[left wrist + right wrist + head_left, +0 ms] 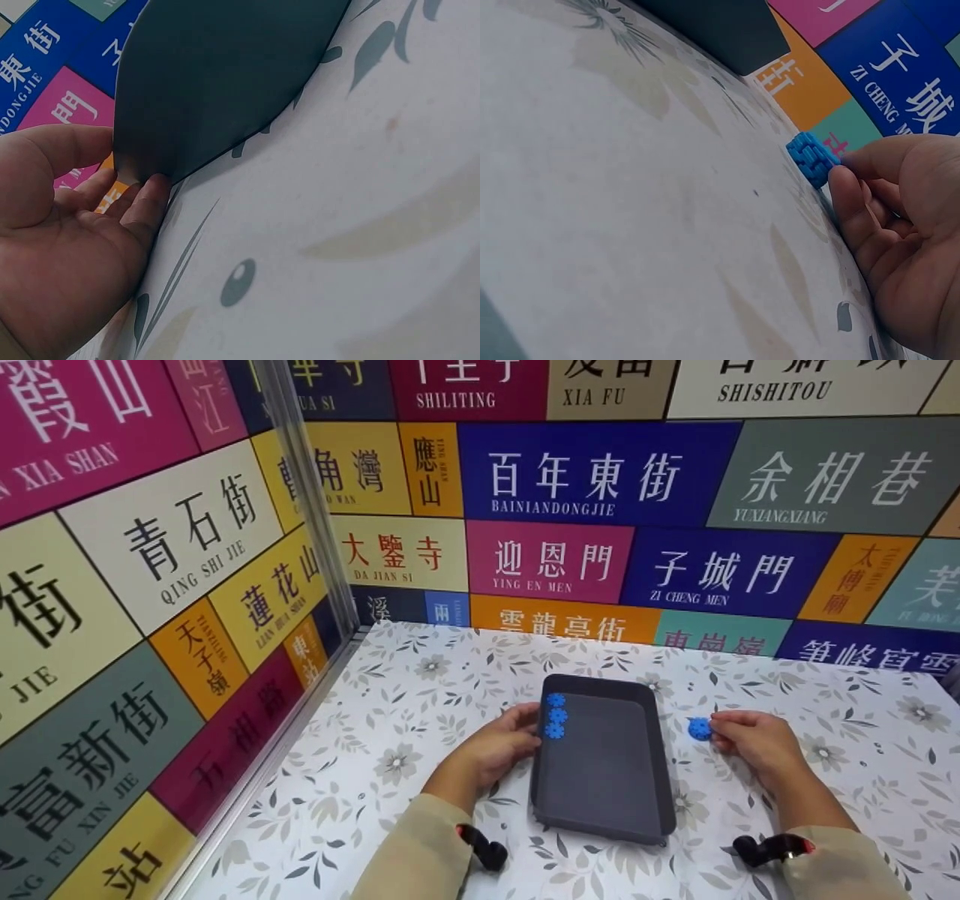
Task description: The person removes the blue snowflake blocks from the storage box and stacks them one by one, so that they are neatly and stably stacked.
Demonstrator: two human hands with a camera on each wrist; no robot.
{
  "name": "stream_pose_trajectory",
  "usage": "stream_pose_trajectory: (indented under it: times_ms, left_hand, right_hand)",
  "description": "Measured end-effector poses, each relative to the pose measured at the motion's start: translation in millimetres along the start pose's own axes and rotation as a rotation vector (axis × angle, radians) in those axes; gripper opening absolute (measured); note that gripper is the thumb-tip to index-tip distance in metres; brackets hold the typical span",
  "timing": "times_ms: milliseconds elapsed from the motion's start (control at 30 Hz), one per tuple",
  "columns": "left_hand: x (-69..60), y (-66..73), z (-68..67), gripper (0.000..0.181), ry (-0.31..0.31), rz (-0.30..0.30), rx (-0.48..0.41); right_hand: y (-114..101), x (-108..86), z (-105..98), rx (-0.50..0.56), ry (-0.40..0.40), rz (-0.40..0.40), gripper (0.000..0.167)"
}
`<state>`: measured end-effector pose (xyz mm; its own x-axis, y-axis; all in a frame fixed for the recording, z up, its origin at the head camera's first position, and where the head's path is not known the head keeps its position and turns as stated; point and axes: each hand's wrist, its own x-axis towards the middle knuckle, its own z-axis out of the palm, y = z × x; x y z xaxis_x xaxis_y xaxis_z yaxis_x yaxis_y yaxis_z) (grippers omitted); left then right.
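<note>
Head: L hand (491,750) rests loosely against tray's (604,769) left edge; 3 blue discs (556,715) line that edge from far-left corner, prob. the part done. R hand (757,742) pinches blue stack (698,728), off tray's right edge.
L wrist: fingers (155,196) touch tray, not clenched.
R wrist: stack layered, prob. several pcs left; exact no. unclear.

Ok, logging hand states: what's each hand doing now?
Left hand: open, touching the side of the dark grey rectangular tray.
Right hand: closed, pinching a stack of blue notched discs.
</note>
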<state>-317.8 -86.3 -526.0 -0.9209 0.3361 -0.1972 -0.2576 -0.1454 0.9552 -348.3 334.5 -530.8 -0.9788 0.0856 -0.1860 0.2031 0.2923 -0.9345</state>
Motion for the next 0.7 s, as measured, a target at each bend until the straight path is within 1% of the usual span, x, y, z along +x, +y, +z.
stream_pose_trajectory:
  times_ms: [267, 467, 700]
  left_hand:
    - [0.0, -0.5, 0.5, 0.071, -0.026, 0.015, 0.002]
    - [-0.9, 0.4, 0.8, 0.072, -0.025, 0.016, 0.004]
    - [0.2, -0.1, 1.0, 0.072, -0.015, 0.020, 0.004]
  right_hand:
    - [0.5, -1.1, 1.3, 0.000, 0.012, 0.010, 0.039]
    - [0.7, -0.8, 1.5, -0.010, 0.019, -0.004, 0.042]
    - [-1.1, -0.4, 1.3, -0.015, 0.030, 0.022, 0.050]
